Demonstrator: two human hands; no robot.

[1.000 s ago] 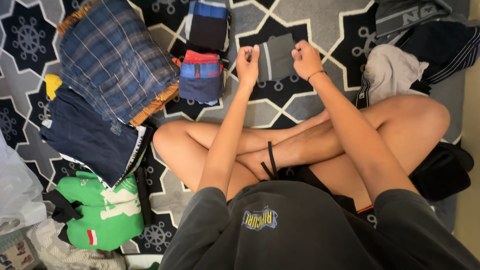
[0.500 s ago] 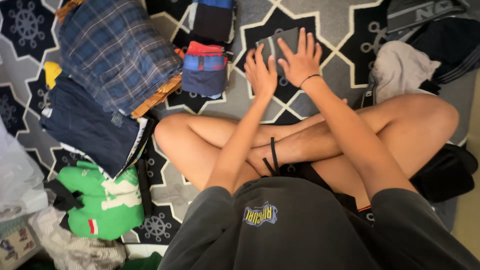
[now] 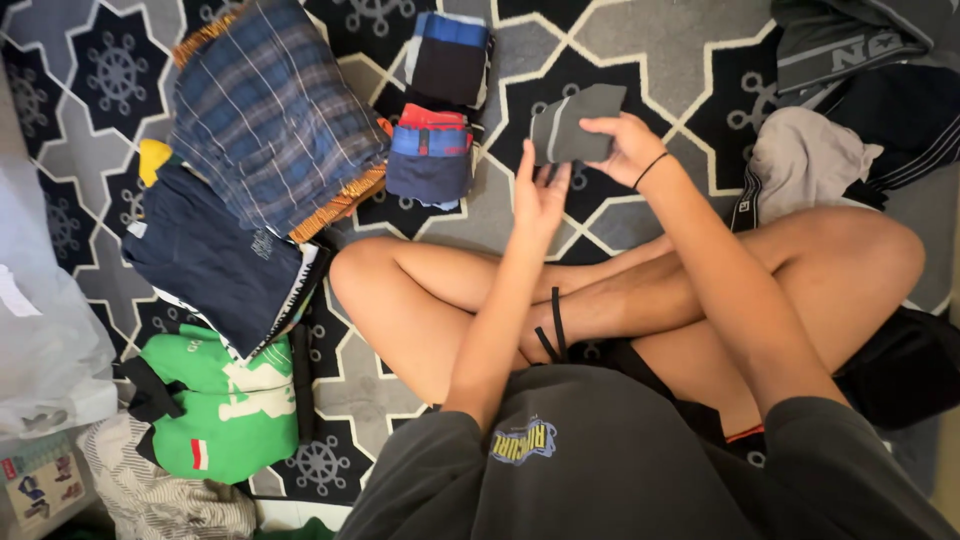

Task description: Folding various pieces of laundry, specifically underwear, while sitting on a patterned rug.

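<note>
I sit cross-legged on a patterned rug. My right hand [image 3: 622,147] grips a small folded dark grey garment [image 3: 572,122] and lifts it off the rug. Just below and left of it, my left hand [image 3: 541,193] is open, fingers spread, palm toward the garment, holding nothing. A small folded red and blue garment [image 3: 430,150] lies left of my hands, with a dark blue and black folded one [image 3: 448,58] behind it.
A folded blue plaid cloth [image 3: 275,110] tops a navy garment [image 3: 215,262] at the left; a green shirt [image 3: 225,402] and white plastic bag [image 3: 45,330] lie nearer. A beige garment [image 3: 805,160] and dark clothes [image 3: 880,70] lie unfolded at right on the rug [image 3: 660,30].
Both hands were pressing flat on the grey garment on the rug. Now my right hand has picked it up, and my left hand has come off it and opened.
</note>
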